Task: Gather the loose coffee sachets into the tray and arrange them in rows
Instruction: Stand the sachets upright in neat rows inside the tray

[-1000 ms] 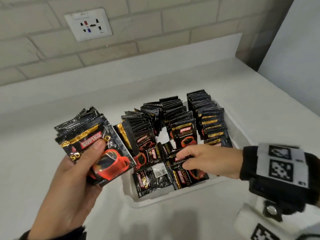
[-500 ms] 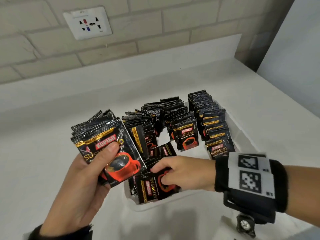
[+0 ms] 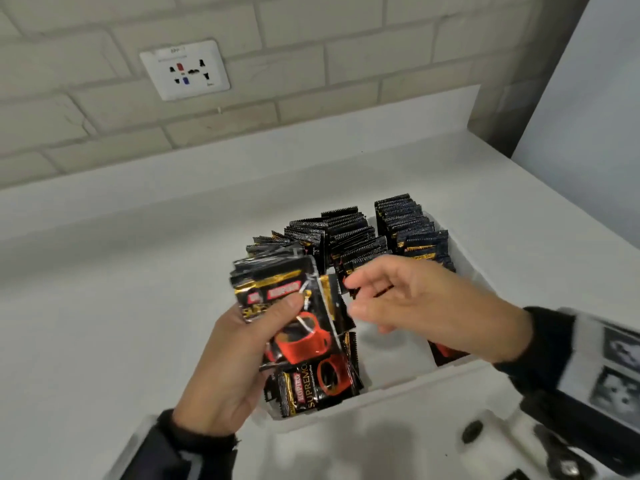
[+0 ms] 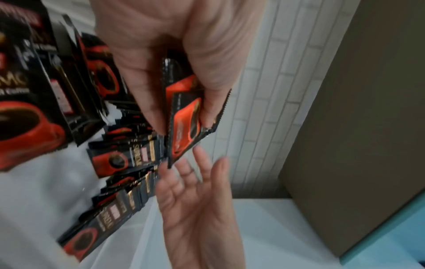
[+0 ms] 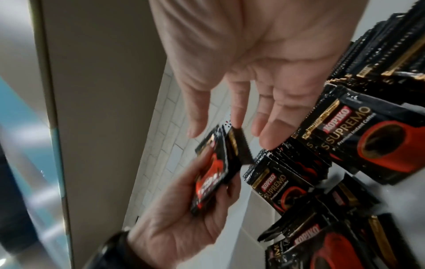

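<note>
A white tray [image 3: 391,384] on a white table [image 3: 104,306] holds rows of upright black coffee sachets [image 3: 408,223]. The left hand [image 3: 235,355] grips a stack of sachets [image 3: 294,317] above it; the right hand [image 3: 426,306] hovers beside, fingers spread, empty.

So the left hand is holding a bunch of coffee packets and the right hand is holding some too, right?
Not quite. The left hand does grip a bunch of coffee packets, but the right hand is open and holds nothing. The right wrist view shows its bare palm.
</note>
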